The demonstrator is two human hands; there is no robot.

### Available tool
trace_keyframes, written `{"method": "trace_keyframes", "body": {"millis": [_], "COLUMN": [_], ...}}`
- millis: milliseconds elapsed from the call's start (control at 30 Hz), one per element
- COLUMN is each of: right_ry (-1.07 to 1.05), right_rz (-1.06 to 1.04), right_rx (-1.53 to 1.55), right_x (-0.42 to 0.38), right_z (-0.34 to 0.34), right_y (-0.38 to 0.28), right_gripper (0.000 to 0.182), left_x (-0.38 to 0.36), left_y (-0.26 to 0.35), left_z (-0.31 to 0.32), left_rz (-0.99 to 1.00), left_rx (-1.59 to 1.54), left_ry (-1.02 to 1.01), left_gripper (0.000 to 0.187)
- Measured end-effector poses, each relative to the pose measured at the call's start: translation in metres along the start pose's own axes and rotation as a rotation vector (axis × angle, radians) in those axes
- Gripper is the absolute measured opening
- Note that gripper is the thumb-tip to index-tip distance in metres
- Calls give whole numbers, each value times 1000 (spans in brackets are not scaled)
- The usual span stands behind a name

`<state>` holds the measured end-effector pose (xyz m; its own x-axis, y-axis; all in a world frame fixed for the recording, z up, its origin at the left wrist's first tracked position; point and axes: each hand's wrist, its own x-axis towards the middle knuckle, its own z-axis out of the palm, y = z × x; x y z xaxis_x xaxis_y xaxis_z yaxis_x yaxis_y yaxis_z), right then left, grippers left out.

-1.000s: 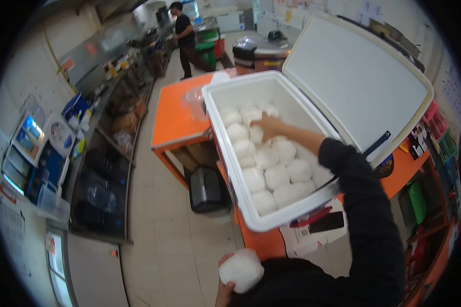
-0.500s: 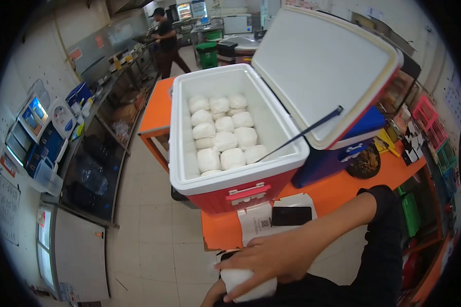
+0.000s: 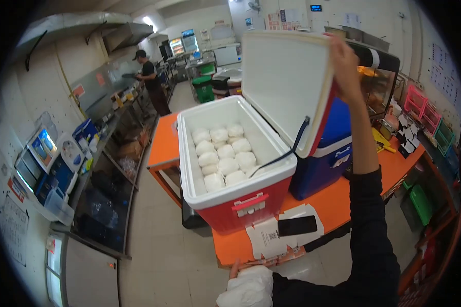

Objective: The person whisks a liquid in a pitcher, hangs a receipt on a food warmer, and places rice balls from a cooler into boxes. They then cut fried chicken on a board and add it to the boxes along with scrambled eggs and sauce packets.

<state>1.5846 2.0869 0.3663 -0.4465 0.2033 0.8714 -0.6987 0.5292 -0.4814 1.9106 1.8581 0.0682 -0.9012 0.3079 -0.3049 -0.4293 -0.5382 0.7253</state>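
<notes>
The raised white lid (image 3: pixel 287 82) of a red cooler (image 3: pixel 246 215) has my right hand (image 3: pixel 347 71) on its upper right corner, fingers wrapped over the edge. Inside the white-lined cooler, several round white wrapped bundles (image 3: pixel 228 166) lie in rows. A dark strap (image 3: pixel 297 140) runs between lid and cooler. At the bottom, my left hand (image 3: pixel 234 269) is mostly hidden by the white wrapped bundle (image 3: pixel 248 287) it holds; only a bit of it shows.
Under the cooler is an orange table (image 3: pixel 230 248), with a phone (image 3: pixel 297 225) on printed white card (image 3: pixel 264 238). A blue cooler (image 3: pixel 322 169) stands to the right. A person (image 3: pixel 151 82) stands at the left counter. Coloured baskets (image 3: pixel 430 120) are at the right.
My right hand has left the white bundle and moved up to the lid, which now stands more upright. The view has tilted up. My left hand still has the bundle.
</notes>
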Motion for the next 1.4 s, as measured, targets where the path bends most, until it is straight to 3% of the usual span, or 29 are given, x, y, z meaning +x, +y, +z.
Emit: {"method": "trace_keyframes", "body": {"millis": [67,100,200,233,267,300,333,367,433,500,567,600,667,700,767,800,867,933,967,1000,1100,1167,1200,1267,1300,1333,1400], "right_ry": [-134,-171,-275,-387,-381,-565,-612,-562,-1052,-1269,-1348,-1650,-1586,-1580,-1339,-1217,-1254,-851,-930,-818,-839,-792,-731,-640,-673,-525,-431], "right_rz": [-269,-361,-957,-975,-949,-892,-1197,-1051,-908,-575,-312,-228,17,40,327,245,563,477,595,562,585,779,762,820,768,572,622], "right_rx": [5,-1,-226,-107,-265,-142,-257,-234,11,133,79,130,240,215,263,86,-136,-261,-343,-481,-448,-79,-12,40,-233,-528,-629], "right_x": [-17,-35,-119,-149,-190,-222,-236,-274,-264,-214,-183,-183,-205,-213,-227,-233,-193,-201,-198,-193,-160,-129,-124,-90,-74,-78,-56], "right_z": [30,52,124,136,154,162,160,174,135,34,-71,-114,-201,-233,-291,-316,-383,-427,-447,-461,-518,-558,-577,-609,-619,-622,-619], "right_y": [-52,-73,-113,-131,-141,-138,-133,-124,-116,-101,-79,-57,-19,7,71,98,122,173,195,218,310,383,437,534,592,660,768], "right_gripper": [33,22,21,17,17,21,24,36,52,48,41,43,54,54,66,74,79,66,79,64,76,64,63,63,54,55,61], "left_x": [0,2,10,16,21,30,41,51,75,106,137,155,194,215,256,275,316,353,371,390,447,491,516,554,575,602,641], "left_y": [4,7,13,12,11,8,5,0,-9,-22,-40,-55,-88,-107,-147,-164,-199,-231,-245,-258,-291,-312,-321,-332,-336,-342,-358], "left_z": [-7,-11,-20,-22,-21,-19,-15,-10,4,26,54,72,117,143,197,227,288,343,368,391,452,484,501,542,561,577,603], "left_rz": [12,19,27,27,17,8,1,-10,-34,-60,-85,-91,-106,-116,-131,-131,-135,-135,-134,-128,-90,-245,-357,-334,-317,-307,-421], "left_rx": [7,13,37,53,61,79,101,121,169,212,243,254,271,276,284,282,280,279,275,275,238,198,179,203,238,234,129], "left_ry": [28,39,77,86,90,82,65,43,-7,-66,-126,-163,-228,-260,-327,-343,-399,-440,-456,-477,-501,-412,-355,-364,-380,-370,-307], "left_gripper": [66,66,66,66,67,67,67,67,67,68,68,68,69,69,69,70,70,71,71,71,72,74,75,68,64,64,69]}}
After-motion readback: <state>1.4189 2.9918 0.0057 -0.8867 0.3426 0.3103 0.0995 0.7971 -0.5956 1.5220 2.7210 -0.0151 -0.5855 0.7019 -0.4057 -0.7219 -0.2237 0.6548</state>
